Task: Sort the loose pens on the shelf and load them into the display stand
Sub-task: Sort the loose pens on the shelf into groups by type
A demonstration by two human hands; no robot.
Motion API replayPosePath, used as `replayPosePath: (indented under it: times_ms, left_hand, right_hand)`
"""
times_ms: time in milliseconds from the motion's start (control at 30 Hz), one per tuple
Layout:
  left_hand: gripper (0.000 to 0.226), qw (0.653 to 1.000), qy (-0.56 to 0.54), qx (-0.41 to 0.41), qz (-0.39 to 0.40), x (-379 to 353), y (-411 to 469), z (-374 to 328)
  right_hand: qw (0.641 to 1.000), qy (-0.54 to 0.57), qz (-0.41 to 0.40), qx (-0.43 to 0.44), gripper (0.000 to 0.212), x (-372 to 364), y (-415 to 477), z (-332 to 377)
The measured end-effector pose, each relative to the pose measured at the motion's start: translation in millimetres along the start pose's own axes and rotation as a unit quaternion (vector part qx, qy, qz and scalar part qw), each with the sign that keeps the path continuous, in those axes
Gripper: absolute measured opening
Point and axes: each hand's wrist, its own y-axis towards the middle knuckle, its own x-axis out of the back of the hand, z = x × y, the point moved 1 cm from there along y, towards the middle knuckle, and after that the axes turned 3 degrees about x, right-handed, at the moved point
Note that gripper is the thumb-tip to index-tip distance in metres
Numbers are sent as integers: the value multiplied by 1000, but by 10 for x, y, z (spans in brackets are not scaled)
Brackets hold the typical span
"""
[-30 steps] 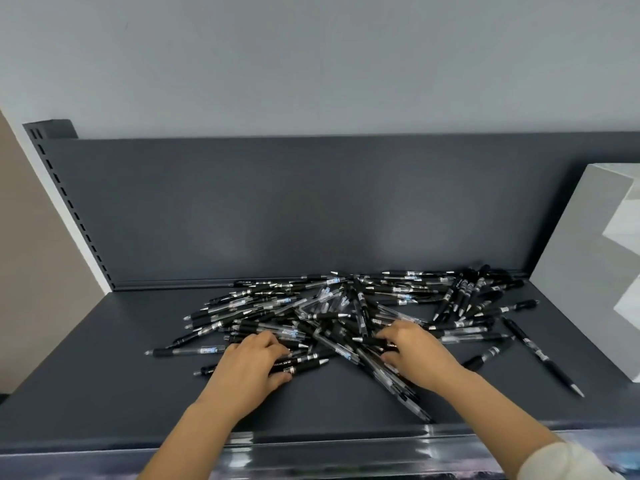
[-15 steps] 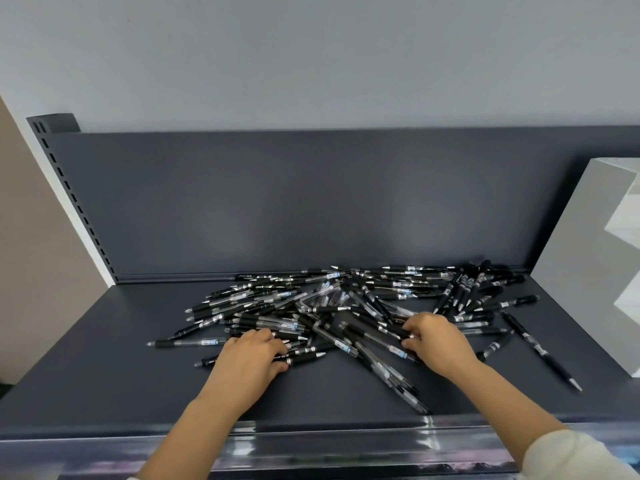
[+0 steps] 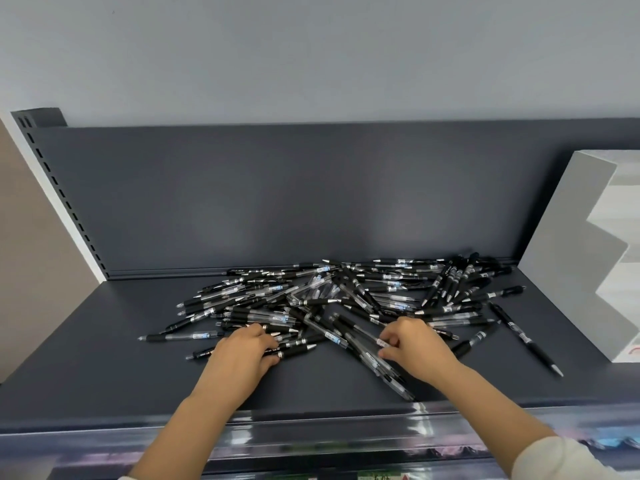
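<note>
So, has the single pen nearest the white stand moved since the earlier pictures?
No. The single pen lies at the same spot beside the stand.

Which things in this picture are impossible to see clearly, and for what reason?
Head view:
- Stand: the right edge cuts it off; its slots do not show.
- Pens: label print too small to read.
- Left hand: its back hides the fingertips; grip unclear.
- Front strip: blurred.
</note>
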Motion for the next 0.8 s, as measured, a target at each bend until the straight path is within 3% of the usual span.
replayPosePath:
  times_ms: [300, 433, 633, 800]
  left_hand:
    - [29, 999, 26, -3, -46, -4, -45, -136]
    - [33, 998, 8, -46, -50, 18, -45, -355]
    - [38, 992, -3, -121, -24, 36, -8, -670]
    - [43, 985, 38, -169, -2, -8, 75, -960]
  right_hand:
    - [997, 70, -38, -25, 15, 86, -100, -111]
    - [994, 106, 2, -18, 10, 17, -148, -31]
    - [997, 62, 20, -39, 25, -33, -175, -51]
    - [998, 31, 35, -50, 15, 59, -220, -126]
